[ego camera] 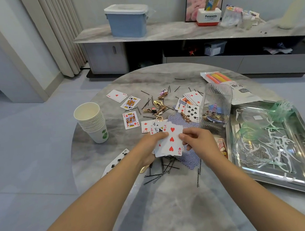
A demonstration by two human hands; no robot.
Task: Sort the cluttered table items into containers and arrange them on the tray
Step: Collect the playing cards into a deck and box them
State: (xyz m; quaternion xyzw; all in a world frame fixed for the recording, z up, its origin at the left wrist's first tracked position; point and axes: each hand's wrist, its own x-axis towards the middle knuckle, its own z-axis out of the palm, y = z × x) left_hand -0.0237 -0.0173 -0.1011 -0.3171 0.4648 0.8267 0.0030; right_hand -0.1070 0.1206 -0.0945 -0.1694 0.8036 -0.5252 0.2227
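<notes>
My left hand [151, 145] grips a small fan of playing cards [170, 141] with the three of hearts on top. My right hand [199, 139] pinches the right edge of that same fan. More cards lie loose on the round marble table [174, 205]: a king of diamonds [131, 120], a face card [130, 103], an ace of hearts [116, 95], a nine of spades [116, 161] and a pile [190, 103] near a ribbed glass [215, 104]. Black bobby pins [164, 171] and hair clips [158, 106] are scattered around. The steel tray [301, 178] sits at the right.
A stack of paper cups [92, 120] stands at the table's left. On the tray lie glass bowls [252, 150] and green-white floss picks [283, 140]. A packet of coloured sticks [224, 80] lies behind the glass. A low cabinet [177, 32] with a blue bin [127, 20] stands beyond.
</notes>
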